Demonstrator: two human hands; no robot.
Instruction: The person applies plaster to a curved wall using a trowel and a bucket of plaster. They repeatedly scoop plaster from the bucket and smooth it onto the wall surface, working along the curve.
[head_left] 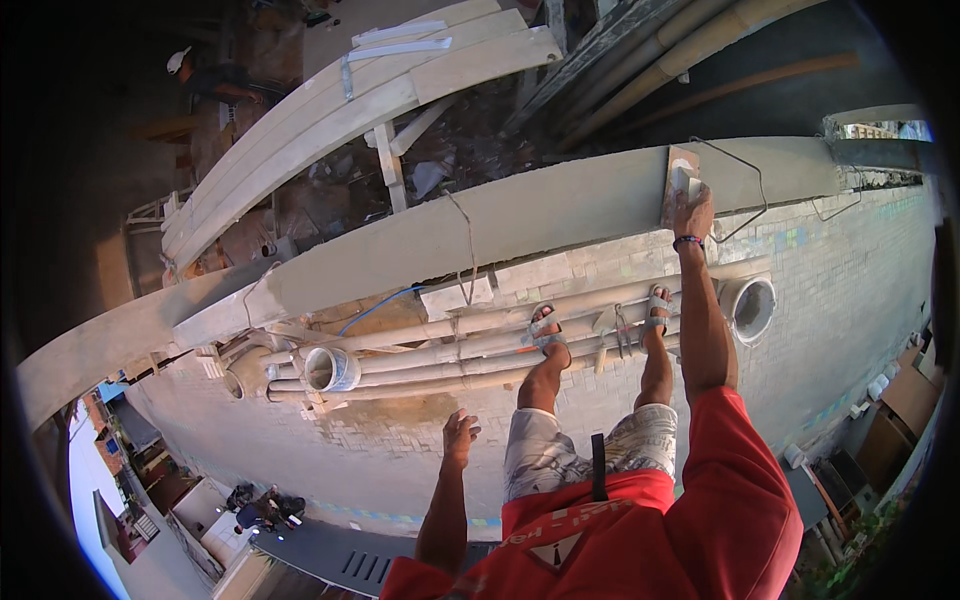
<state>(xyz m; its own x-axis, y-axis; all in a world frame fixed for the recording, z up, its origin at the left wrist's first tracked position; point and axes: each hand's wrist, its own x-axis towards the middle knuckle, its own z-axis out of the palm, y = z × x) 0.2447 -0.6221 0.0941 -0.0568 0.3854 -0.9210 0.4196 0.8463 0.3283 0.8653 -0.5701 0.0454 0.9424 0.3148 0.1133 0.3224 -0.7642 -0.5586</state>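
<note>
My right hand (pixel 690 212) grips the handle of a flat plastering float (pixel 680 165), its face against the smooth grey beam (pixel 560 210). A bent wire clamp (pixel 758 185) hooks over the beam just right of the float. Lower and to the left, my left hand (pixel 460 437) hangs in the air with loosely curled fingers and nothing visible in it. Beneath me, my sandalled feet stand on bamboo poles (pixel 450 350). By my feet lie a trowel (pixel 604 322) and a thin two-pronged metal tool (pixel 622 332).
A white bucket (pixel 330 370) stands left on the poles, with another bucket (pixel 245 375) beyond it. A third bucket (pixel 750 308) is right of my feet. A block wall (pixel 830 280) drops away below. People are visible at upper left (pixel 215 82) and far below (pixel 262 512).
</note>
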